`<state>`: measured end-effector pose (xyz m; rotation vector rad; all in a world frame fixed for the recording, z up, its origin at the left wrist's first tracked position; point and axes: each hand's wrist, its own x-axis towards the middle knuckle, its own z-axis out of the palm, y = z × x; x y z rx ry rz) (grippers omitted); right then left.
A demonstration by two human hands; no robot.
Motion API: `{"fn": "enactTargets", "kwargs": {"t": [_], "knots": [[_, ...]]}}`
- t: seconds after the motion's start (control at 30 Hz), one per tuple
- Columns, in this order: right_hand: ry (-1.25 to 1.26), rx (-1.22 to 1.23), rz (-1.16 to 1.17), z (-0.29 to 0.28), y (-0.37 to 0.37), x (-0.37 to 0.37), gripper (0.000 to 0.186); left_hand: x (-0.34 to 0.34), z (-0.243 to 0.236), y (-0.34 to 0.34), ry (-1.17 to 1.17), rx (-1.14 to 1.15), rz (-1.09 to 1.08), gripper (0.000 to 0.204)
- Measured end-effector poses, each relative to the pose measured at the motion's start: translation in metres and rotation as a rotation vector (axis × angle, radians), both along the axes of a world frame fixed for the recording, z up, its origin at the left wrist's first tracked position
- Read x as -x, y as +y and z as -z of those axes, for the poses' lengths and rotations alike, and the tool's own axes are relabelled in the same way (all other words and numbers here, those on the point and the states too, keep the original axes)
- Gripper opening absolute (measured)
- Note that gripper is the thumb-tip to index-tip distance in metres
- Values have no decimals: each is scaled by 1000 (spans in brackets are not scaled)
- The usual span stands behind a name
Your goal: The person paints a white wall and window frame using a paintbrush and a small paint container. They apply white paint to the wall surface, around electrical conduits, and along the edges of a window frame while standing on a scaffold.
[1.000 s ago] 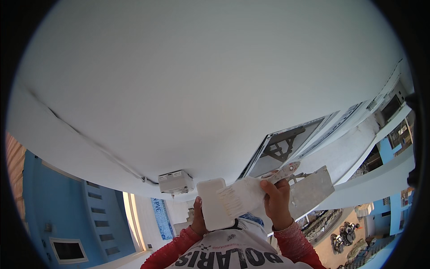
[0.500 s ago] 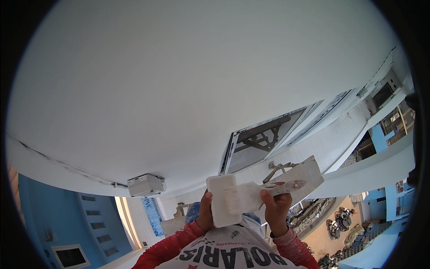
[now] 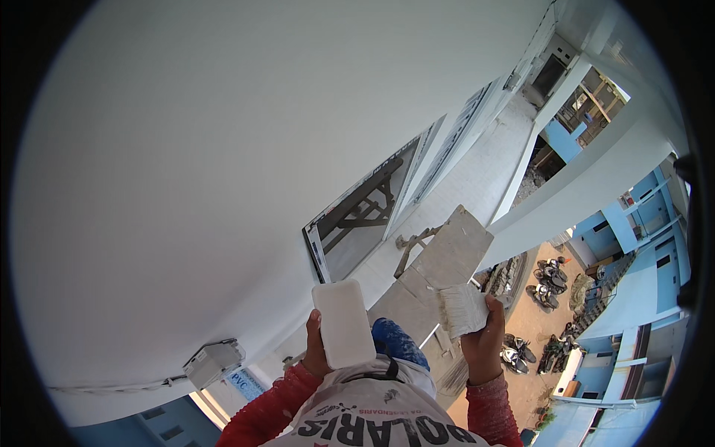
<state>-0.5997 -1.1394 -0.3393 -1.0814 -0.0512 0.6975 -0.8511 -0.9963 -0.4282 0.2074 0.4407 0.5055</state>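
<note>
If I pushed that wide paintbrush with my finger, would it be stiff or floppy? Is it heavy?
The wide paintbrush would probably bend at its bristles, which are thin strands. It's likely light for its size: the right hand alone holds it up.

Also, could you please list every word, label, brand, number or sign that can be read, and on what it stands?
Readable wording is left uncopied.
White shirt: large dark lettering, readable upside down.
Same shirt: smaller red and dark print, partly readable.
Blue strip: large letters, partly readable.
Window frame: print too small to read.
Brush, white container: none visible.
</note>
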Motion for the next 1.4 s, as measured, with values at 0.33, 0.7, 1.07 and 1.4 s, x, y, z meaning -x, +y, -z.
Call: {"fn": "enactTargets", "kwargs": {"t": [0.33, 0.7, 1.07, 1.4], "knots": [[461, -41, -94, 70, 0, -77, 33, -45, 9, 15, 101, -191, 57, 93], [380, 66, -211, 104, 57, -284, 33, -217, 16, 45, 247, -242, 6, 93], [221, 290, -336, 141, 129, -428, 23, -318, 35, 80, 266, -148, -97, 90], [-46, 790, -984, 271, 223, -402, 32, -304, 113, 127, 302, -24, -84, 87]]}}
